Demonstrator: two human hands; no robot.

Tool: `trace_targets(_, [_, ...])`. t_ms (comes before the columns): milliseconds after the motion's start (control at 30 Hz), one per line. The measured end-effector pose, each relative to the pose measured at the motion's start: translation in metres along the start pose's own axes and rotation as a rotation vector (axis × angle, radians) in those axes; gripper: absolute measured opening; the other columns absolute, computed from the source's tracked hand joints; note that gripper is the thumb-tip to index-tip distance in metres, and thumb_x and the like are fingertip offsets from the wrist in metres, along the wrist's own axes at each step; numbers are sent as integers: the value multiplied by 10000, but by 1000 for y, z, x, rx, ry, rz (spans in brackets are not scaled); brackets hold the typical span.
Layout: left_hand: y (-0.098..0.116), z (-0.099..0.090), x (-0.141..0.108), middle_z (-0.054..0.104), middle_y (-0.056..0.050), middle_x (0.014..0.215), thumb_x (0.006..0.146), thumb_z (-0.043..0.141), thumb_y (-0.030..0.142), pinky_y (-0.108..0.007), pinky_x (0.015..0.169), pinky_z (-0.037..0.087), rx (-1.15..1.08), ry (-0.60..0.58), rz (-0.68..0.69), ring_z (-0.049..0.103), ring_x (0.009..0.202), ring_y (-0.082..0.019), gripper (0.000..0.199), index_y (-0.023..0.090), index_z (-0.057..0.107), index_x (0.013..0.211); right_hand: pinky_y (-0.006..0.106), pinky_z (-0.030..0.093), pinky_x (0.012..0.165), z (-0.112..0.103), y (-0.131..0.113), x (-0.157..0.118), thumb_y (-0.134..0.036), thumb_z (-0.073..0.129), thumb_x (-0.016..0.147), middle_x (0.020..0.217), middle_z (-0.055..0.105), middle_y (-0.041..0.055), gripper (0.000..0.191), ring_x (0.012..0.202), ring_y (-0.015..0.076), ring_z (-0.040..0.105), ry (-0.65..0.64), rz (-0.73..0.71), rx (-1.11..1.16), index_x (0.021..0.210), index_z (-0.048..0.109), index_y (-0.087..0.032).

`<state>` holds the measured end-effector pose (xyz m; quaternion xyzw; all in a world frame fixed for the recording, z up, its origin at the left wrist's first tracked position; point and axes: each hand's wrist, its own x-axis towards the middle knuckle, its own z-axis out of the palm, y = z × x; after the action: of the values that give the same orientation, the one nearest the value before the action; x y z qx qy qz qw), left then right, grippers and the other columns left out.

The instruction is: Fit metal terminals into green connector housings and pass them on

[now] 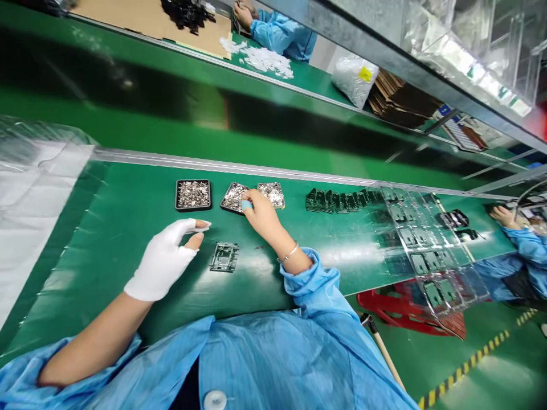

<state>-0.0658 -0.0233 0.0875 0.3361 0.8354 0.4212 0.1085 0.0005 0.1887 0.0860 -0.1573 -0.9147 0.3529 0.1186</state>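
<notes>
My left hand (168, 256), in a white glove with bare fingertips, hovers left of a green circuit board (224, 257); its thumb and fingers are apart with nothing between them. The board lies flat on the green table (141, 188). My right hand (258, 209), bare with a blue wrap on one finger, reaches over the middle black tray (233, 196) of small metal parts. Its fingers are pressed together at the tray's right edge, and what they hold, if anything, is hidden. Other small trays stand on both sides, the left tray (193, 195) and the right tray (272, 194).
Right of the trays runs a row of dark green boards (342, 200). Clear plastic blister trays (421, 245) overhang the right table edge above a red stool (393, 307). Another person's hands (243, 14) show across the bench; a person in blue (527, 250) is at far right.
</notes>
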Motion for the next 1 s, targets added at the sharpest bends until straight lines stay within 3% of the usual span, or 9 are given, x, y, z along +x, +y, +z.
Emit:
trace_targets(67, [8, 1, -2, 724, -42, 993, 857, 486, 369, -407, 893, 548, 8, 7, 46, 682, 964, -264, 210, 239, 635, 924, 289, 481, 873, 0, -6, -18, -188, 461, 914, 975, 659, 39, 111, 929, 165, 614, -13, -21, 295, 930, 570, -189])
trace_targets(133, [15, 5, -3, 711, -32, 910, 851, 500, 359, -348, 810, 553, -12, -20, 92, 675, 855, -229, 199, 224, 639, 896, 283, 491, 824, 1, -12, -35, -262, 520, 888, 895, 653, 6, 86, 854, 151, 614, -106, -44, 517, 890, 582, -202])
trace_targets(233, [22, 10, -4, 660, -18, 796, 856, 513, 357, -297, 710, 527, -62, -74, 175, 628, 734, -187, 188, 203, 615, 819, 274, 487, 766, 5, -20, -54, -297, 600, 827, 824, 639, -15, 94, 776, 137, 598, -212, -46, 712, 859, 599, -209])
trace_targets(367, [24, 12, -5, 597, 0, 708, 899, 489, 314, -278, 657, 479, -78, -101, 288, 577, 671, -160, 223, 197, 564, 725, 252, 464, 666, 9, -22, -62, -344, 679, 766, 746, 607, -23, 178, 678, 118, 550, -268, 65, 877, 843, 597, -206])
trace_targets(533, [19, 13, -9, 604, -4, 708, 965, 477, 290, -254, 631, 452, -99, -43, 480, 564, 656, -139, 297, 182, 572, 705, 251, 444, 650, 6, -17, -66, -369, 685, 775, 756, 626, -7, 193, 675, 116, 540, -421, 84, 823, 807, 615, -192])
trace_targets(667, [14, 15, -9, 612, -13, 699, 999, 457, 352, -255, 627, 455, -59, -57, 578, 571, 654, -139, 373, 176, 581, 695, 262, 431, 689, 3, -15, -69, -315, 649, 792, 768, 629, -8, 130, 688, 117, 534, -437, 24, 708, 808, 623, -189])
trace_targets(833, [11, 15, -9, 622, -20, 708, 1006, 440, 380, -267, 652, 486, -45, -53, 595, 593, 672, -145, 383, 179, 589, 716, 259, 426, 683, 7, -14, -71, -306, 617, 781, 732, 594, -19, 113, 676, 119, 517, -405, 2, 705, 776, 600, -195])
trace_targets(933, [2, 14, -11, 676, -74, 935, 974, 487, 441, -317, 808, 537, -84, -38, 508, 652, 885, -189, 302, 175, 628, 949, 263, 432, 679, 6, -11, -70, -315, 588, 794, 726, 586, -16, 121, 676, 126, 520, -311, 5, 670, 758, 585, -199])
trace_targets(1000, [-7, 14, -14, 631, -139, 1207, 900, 579, 518, -396, 974, 510, -88, -95, 412, 616, 1126, -254, 476, 161, 555, 1214, 271, 436, 696, 3, -9, -68, -293, 564, 811, 741, 592, -8, 108, 700, 136, 534, -222, -12, 572, 756, 585, -202])
